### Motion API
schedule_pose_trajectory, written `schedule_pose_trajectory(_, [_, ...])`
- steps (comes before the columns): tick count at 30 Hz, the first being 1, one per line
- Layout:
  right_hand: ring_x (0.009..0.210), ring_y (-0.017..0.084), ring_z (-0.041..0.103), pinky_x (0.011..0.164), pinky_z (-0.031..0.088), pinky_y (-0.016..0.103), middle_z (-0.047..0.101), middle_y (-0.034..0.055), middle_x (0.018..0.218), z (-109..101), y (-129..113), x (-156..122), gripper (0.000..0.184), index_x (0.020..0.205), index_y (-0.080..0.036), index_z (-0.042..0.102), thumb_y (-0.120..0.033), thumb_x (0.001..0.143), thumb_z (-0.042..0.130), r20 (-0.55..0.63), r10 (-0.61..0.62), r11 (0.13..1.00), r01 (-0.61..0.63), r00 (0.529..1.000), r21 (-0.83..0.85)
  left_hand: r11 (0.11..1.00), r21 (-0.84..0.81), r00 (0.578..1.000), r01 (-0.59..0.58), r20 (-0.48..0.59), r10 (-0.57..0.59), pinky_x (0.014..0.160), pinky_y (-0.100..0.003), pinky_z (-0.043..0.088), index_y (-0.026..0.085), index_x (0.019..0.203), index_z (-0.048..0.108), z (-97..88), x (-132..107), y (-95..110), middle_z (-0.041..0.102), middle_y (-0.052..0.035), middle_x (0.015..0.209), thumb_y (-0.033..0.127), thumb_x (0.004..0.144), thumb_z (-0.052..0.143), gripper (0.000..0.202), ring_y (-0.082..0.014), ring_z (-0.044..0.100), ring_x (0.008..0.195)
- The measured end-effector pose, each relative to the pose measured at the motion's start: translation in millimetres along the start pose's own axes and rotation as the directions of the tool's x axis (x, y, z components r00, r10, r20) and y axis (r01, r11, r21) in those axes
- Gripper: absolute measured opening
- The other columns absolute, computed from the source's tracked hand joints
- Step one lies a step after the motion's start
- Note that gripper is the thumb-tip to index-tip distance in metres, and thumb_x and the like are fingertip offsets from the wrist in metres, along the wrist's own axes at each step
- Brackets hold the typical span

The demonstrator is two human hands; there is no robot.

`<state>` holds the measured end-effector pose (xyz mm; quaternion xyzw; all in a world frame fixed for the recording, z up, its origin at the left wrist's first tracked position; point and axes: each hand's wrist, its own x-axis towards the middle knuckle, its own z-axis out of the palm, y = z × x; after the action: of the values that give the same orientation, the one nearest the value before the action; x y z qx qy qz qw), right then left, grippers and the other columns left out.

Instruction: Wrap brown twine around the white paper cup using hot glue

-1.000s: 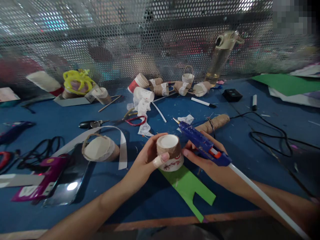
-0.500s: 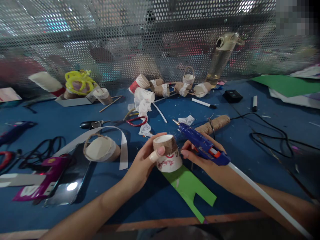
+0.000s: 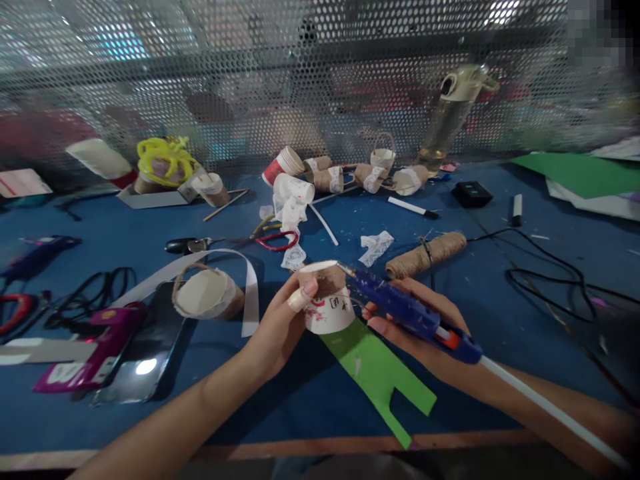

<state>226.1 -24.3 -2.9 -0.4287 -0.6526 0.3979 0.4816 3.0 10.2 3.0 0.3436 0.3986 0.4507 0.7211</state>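
"Grip?"
"Left hand (image 3: 285, 317) clamped round paper cup (image 3: 331, 316), lower centre of frame; right hand (image 3: 417, 317) closed on glue gun (image 3: 400, 298), tip near twine band (image 3: 327, 284)."
"Step?"
"Gluing, I judge; next calls for steady cup, careful tip."

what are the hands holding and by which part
Left hand: paper cup, by its side, thumb on the brown band. Right hand: blue glue gun, the exact hold hidden behind its body.
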Motion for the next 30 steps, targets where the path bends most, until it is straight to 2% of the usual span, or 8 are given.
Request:
schedule_pose_trajectory(3, [0.072,0.014,0.065,0.066,0.053,0.027,0.066,-0.0015,0.087,-7,-5,3,0.018,0.086,-0.025,0.061,-0.017,0.086,0.078,0.005,-0.169,0.976,0.168,0.986,-0.142,0.997,0.011,0.997,-0.079,-0.006,0.079,0.086,-0.037,0.057,0.022,0.115,0.077,-4.1,0,2,0.079,-0.0092,0.112,0.051,0.08,0.082,0.046,-0.0302,0.073,0.104])
schedule_pose_trajectory(5, [0.07,0.014,0.06,0.063,0.049,0.028,0.061,-0.0015,0.083,-11,-5,5,0.02,0.086,-0.024,0.058,-0.015,0.086,0.076,0.012,-0.203,0.961,0.202,0.979,-0.188,0.991,0.026,0.991,-0.133,-0.02,0.133,0.086,-0.036,0.056,0.022,0.114,0.077,-7.2,0,4,0.079,-0.009,0.115,0.05,0.082,0.081,0.043,-0.0303,0.072,0.108])
schedule_pose_trajectory(12, [0.06,0.013,0.046,0.055,0.035,0.03,0.049,-0.0031,0.074,-16,-2,2,0.023,0.079,-0.024,0.048,-0.011,0.085,0.066,0.155,-0.156,0.975,0.178,0.975,-0.135,0.983,0.027,0.983,-0.184,0.007,0.184,0.098,-0.042,0.055,0.023,0.127,0.073,-9.7,1,4,0.076,-0.0105,0.125,0.049,0.085,0.078,0.05,-0.0336,0.069,0.117])
schedule_pose_trajectory(20, [0.056,0.013,0.042,0.054,0.031,0.031,0.042,-0.0045,0.069,-17,-6,1,0.027,0.073,-0.025,0.041,-0.009,0.08,0.062,0.151,-0.037,0.974,0.069,0.988,-0.214,0.977,0.043,0.977,-0.211,0.001,0.211,0.105,-0.045,0.052,0.023,0.126,0.074,-7.5,-1,5,0.074,-0.0112,0.13,0.048,0.083,0.08,0.051,-0.0366,0.063,0.128])
schedule_pose_trajectory(25, [0.056,0.012,0.038,0.054,0.029,0.03,0.039,-0.0052,0.069,-15,-6,1,0.031,0.073,-0.025,0.037,-0.014,0.082,0.064,0.17,-0.072,0.968,0.11,0.983,-0.224,0.978,0.073,0.979,-0.194,-0.042,0.197,0.111,-0.044,0.046,0.024,0.125,0.074,-5.8,-1,4,0.072,-0.0103,0.134,0.049,0.079,0.084,0.053,-0.0358,0.061,0.131])
schedule_pose_trajectory(30, [0.056,0.011,0.036,0.054,0.026,0.029,0.039,-0.0059,0.069,-13,-7,1,0.033,0.075,-0.025,0.036,-0.009,0.078,0.065,0.174,-0.117,0.953,0.159,0.978,-0.256,0.973,0.12,0.976,-0.199,-0.068,0.208,0.112,-0.043,0.045,0.026,0.125,0.073,-4.8,0,3,0.072,-0.0086,0.135,0.047,0.08,0.084,0.051,-0.0347,0.06,0.132])
